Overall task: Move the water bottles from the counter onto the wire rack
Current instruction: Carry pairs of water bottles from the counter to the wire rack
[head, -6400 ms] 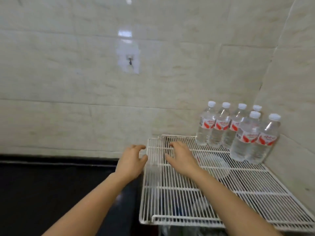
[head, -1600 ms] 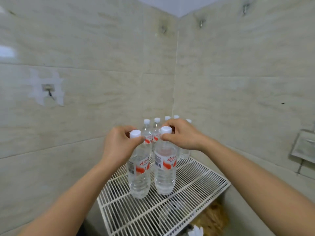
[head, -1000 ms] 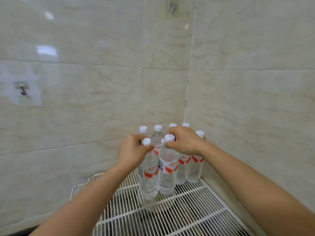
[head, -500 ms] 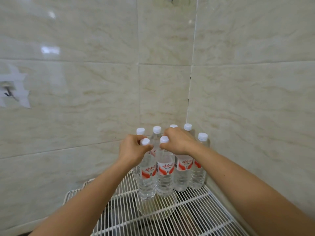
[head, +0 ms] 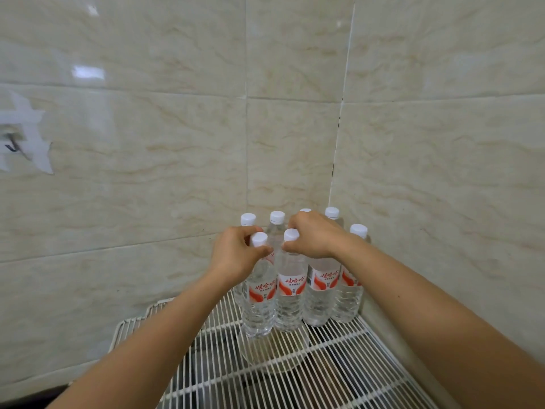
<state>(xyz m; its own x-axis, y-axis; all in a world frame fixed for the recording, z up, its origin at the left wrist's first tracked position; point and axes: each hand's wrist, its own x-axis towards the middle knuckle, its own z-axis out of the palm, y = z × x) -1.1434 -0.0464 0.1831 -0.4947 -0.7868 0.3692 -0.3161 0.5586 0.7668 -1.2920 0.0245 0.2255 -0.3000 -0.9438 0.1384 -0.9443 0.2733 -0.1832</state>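
Note:
A white wire rack (head: 348, 367) fills the corner between two tiled walls. Several clear water bottles with white caps and red labels stand upright in a cluster at its far corner. My left hand (head: 236, 255) pinches the neck of the front left bottle (head: 259, 299). My right hand (head: 315, 237) pinches the neck of the bottle beside it (head: 290, 296). Both held bottles stand with their bases on the rack wires, touching the bottles behind, such as the one at the right edge (head: 351, 293).
Beige marble-look tiles close in behind and to the right of the rack. A small wall hook (head: 13, 146) on a white patch sits far left. A pale round dish (head: 274, 352) shows under the rack wires. The near part of the rack carries nothing.
Both hands have carried two bottles further back across the rack and set them against the cluster in the corner. In the last half second they have hardly moved.

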